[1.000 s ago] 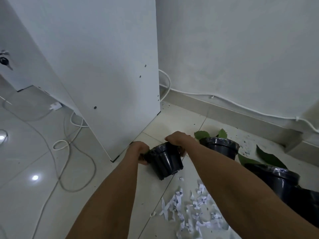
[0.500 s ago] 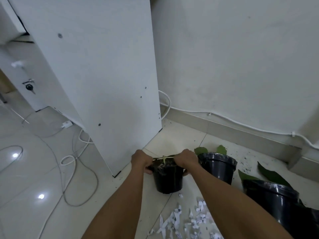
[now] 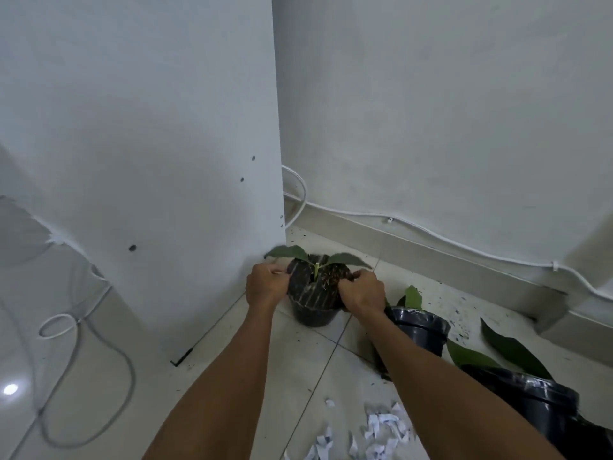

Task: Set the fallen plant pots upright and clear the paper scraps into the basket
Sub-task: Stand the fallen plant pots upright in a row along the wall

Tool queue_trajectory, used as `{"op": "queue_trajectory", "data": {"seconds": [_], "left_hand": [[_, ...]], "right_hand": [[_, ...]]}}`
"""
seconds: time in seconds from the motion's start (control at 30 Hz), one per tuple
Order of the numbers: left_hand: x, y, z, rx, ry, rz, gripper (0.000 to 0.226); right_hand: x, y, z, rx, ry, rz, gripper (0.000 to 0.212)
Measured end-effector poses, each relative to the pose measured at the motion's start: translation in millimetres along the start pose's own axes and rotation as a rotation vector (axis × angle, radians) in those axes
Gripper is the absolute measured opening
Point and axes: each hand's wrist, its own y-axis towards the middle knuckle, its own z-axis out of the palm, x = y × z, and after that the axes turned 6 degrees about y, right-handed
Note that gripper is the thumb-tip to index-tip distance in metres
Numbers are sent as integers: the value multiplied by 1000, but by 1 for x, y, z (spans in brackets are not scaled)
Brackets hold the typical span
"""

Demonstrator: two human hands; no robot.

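Left hand [image 3: 267, 284], right hand [image 3: 361, 290] clamp rim of small black plastic plant pot [image 3: 315, 300] between them; pot nearly upright, opening tipped toward camera.

Panel [image 3: 139, 127]: we see a white board standing upright on the floor, left of the corner, with a few small dark holes in its face.
Wall [image 3: 447, 111]: white, behind and to the right of the panel.
Skirting [image 3: 431, 260]: pale strip along the foot of the wall.
Wall cable [image 3: 464, 245]: white, clipped along the wall just above the skirting, looping behind the panel edge.
Floor [image 3: 298, 376]: we see pale glossy tiles flecked with dark soil.
Floor cable [image 3: 83, 327]: white, looped loosely on the tiles at left.
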Motion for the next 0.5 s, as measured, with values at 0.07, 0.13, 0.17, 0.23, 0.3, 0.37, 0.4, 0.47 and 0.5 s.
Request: {"op": "queue_trajectory", "data": {"seconds": [0.07,0.13,0.17,0.23,0.3,0.37,0.4,0.47,0.5], "left_hand": [[-2,17,15,26,-43,-7,32],[-5,30,30,44,-68,3,35],[-7,36,37,49,-79,8,35],[-11,44,48,48,-88,18,35],[-18,50,53,14,-37,57,33],[-23,56,55,-19,19,101,33],[-25,59,55,-16,9,110,32],[-26,61,57,-19,-20,128,31],[-27,59,58,-34,-25,147,30]], "right_hand": [[1,16,1,-50,16,-4,34],[0,31,3,-74,22,-21,39],[-1,38,3,-77,29,-30,41],[-5,48,5,-79,55,-47,45],[-7,54,7,-105,103,-56,47],[-7,56,10,-145,142,-61,46],[-7,57,12,-158,145,-66,42],[-8,60,16,-186,139,-56,32],[-9,60,18,-201,140,-46,28]]}}
